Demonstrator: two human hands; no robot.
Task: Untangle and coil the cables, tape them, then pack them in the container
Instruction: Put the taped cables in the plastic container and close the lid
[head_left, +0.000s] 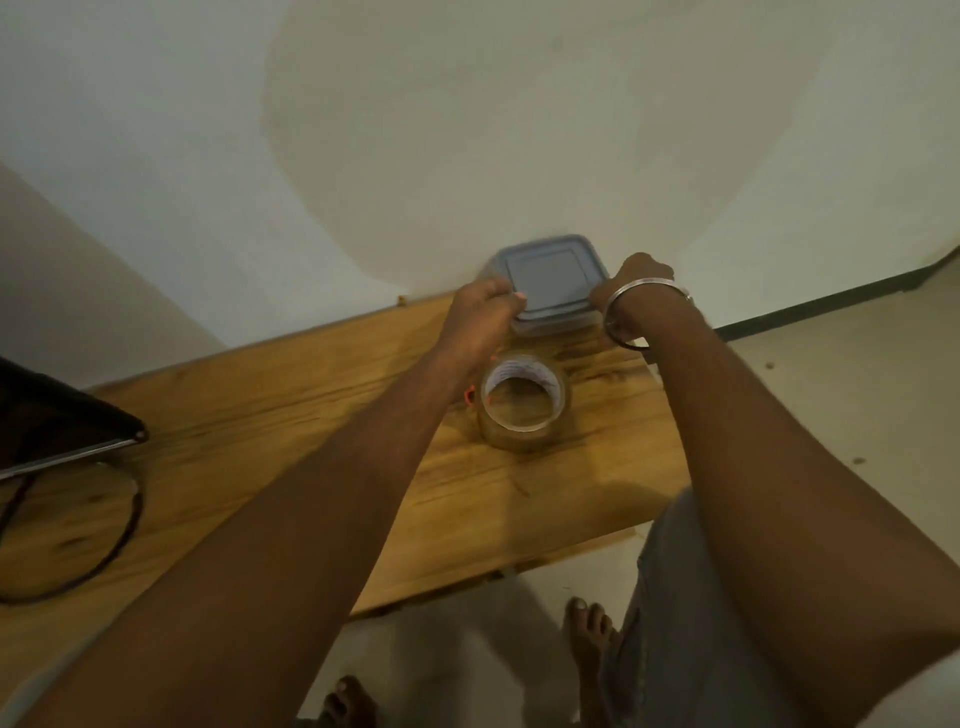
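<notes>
A square plastic container (549, 283) with a grey-blue lid stands at the far edge of the wooden table (291, 415), against the wall. My left hand (480, 306) grips its left side, fingers curled over the lid's rim. My right hand (641, 280), with a metal bangle on the wrist, holds the right side; its fingers are hidden behind the wrist. A roll of clear tape (524, 402) stands on the table just in front of the container, between my forearms. A dark cable (111, 540) curves in a loop on the table at the left.
A dark flat device (57, 421) lies at the table's left edge, over the cable's end. The wall rises right behind the container. The table's right edge falls off near my right arm, and my bare feet (589, 634) stand on the pale floor below.
</notes>
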